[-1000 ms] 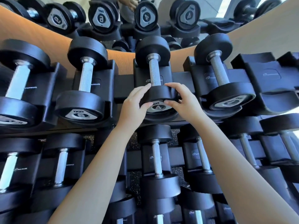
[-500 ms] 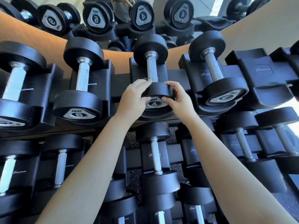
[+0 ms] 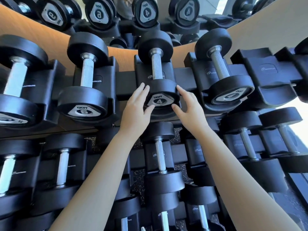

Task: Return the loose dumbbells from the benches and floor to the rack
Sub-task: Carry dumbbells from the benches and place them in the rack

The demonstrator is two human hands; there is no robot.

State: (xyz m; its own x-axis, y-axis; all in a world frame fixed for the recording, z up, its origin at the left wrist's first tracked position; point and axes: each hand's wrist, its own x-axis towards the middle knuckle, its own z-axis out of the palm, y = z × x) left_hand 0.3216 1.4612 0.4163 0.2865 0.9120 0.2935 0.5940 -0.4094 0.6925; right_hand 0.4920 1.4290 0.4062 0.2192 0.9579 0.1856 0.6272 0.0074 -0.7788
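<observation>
Head view. The left hand (image 3: 135, 108) and right hand (image 3: 189, 108), which half a second ago clasped the near head of the dumbbell (image 3: 160, 95) marked 4, now flank it with fingers spread and loosened, holding nothing. The dumbbell lies in its cradle on the rack's (image 3: 126, 84) top row, apparently returned. Its heads are matte black discs; its handle is knurled steel.

Both your bare forearms reach up from the bottom of the frame toward its centre. Your left hand (image 3: 136, 107) and right hand (image 3: 189, 107) have fingers spread and loosely curled, palms facing each other.
</observation>
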